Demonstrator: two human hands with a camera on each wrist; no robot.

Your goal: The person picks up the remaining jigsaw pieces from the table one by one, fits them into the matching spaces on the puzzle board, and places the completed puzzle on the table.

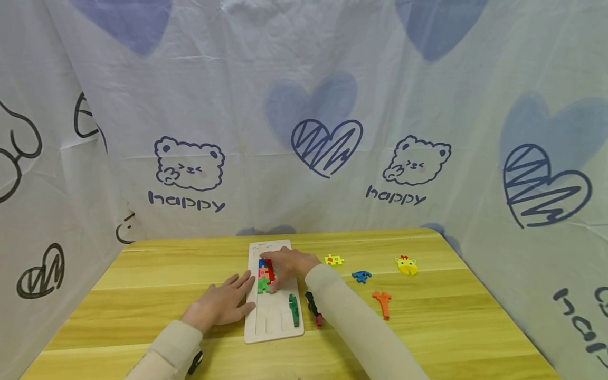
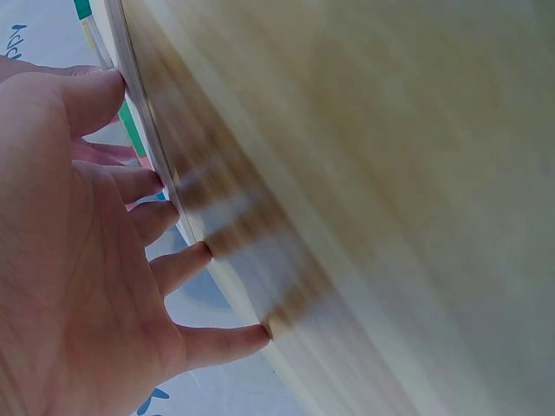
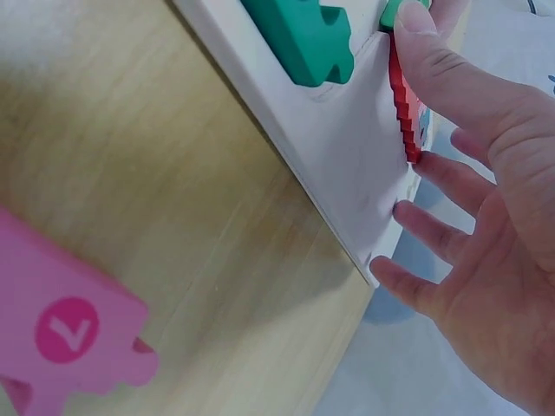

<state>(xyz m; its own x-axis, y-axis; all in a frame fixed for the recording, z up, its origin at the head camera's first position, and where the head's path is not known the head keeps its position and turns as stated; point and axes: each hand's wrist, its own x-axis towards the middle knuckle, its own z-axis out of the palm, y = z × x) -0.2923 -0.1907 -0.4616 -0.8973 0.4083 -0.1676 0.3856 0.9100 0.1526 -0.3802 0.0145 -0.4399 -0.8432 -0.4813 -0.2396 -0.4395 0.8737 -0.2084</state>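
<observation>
A white puzzle board lies lengthwise on the table, with joined blue, pink and green puzzle pieces in it. My left hand rests at the board's left edge; its fingers are spread and touch the rim. Over the board, my right hand spans a red puzzle piece with thumb and index finger at its two ends. In the right wrist view the red piece shows a notched edge, and the other fingers hang apart from it. A dark green piece stands on the board's lower right.
Right of the board lie a yellow piece, a blue piece, an orange piece and a giraffe-head piece. A pink piece sits beside the right forearm. White printed cloth hangs behind the table.
</observation>
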